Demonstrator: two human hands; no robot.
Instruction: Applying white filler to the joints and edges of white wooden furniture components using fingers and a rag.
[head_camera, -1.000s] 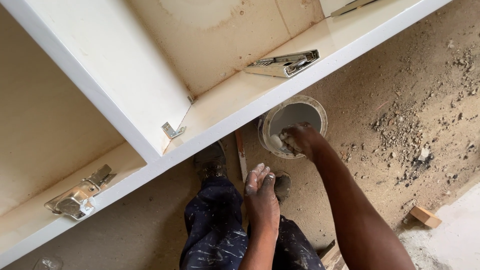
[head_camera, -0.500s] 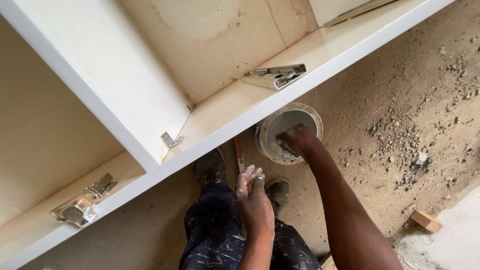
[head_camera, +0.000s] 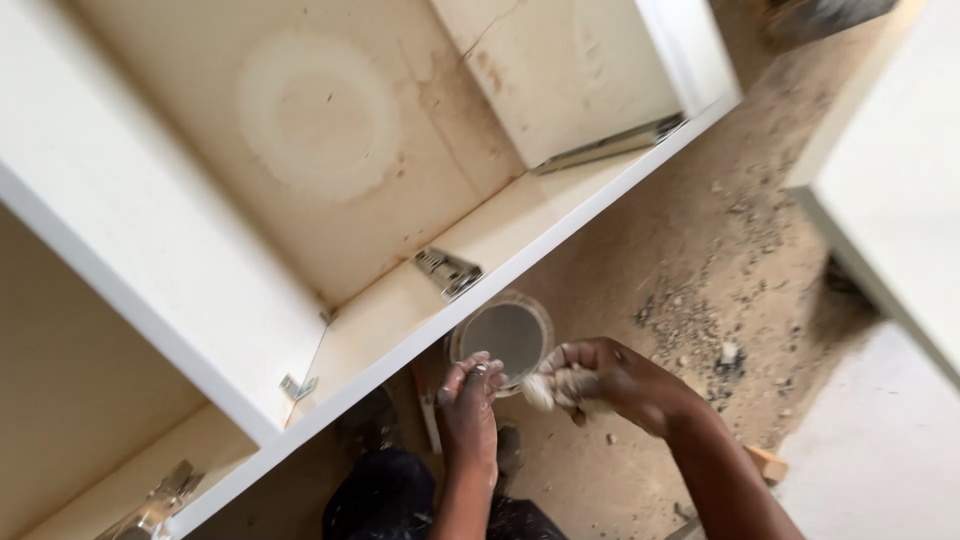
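Right hand (head_camera: 600, 378) clenched on one whitish putty lump (head_camera: 548, 389), its length lying left-right, left hand (head_camera: 468, 398) released (fingers paint-smeared), one round bucket (head_camera: 503, 335) just behind, mouth upward

A white cabinet carcass (head_camera: 200, 300) with a stained cream back panel fills the upper left of the view, and a small metal angle bracket (head_camera: 297, 386) sits at the foot of its upright divider. Further right along the cabinet's bottom board lies a metal drawer runner (head_camera: 447, 271), and a second runner (head_camera: 610, 146) is fixed under the next divider. Below and right of the cabinet, rubble (head_camera: 690, 320) is scattered over the dusty floor (head_camera: 640, 260), with a small wooden block (head_camera: 768, 464) beyond it.
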